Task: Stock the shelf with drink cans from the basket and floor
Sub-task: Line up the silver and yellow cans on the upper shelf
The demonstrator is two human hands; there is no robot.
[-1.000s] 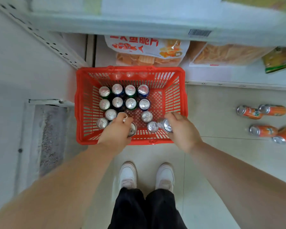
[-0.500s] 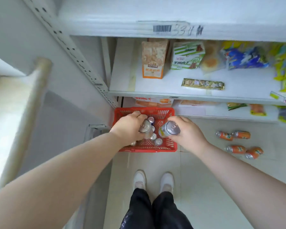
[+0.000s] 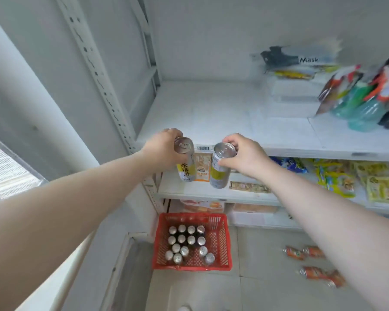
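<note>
At the middle of the frame, the left grip point(image 3: 164, 151) is curled round the top of a yellow-and-white can point(image 3: 186, 170), held nearly upright just in front of the edge of the white shelf point(image 3: 211, 113). Just beside it to the right, a second can point(image 3: 219, 173) of the same kind hangs slightly tilted in the right grip point(image 3: 247, 157), fingers wrapped round its upper part. At lower centre, the red basket point(image 3: 192, 268) stands on the floor point(image 3: 256, 292) with upright cans point(image 3: 181, 239) inside. At lower right, orange cans point(image 3: 294, 253) lie on their sides on the tiles.
</note>
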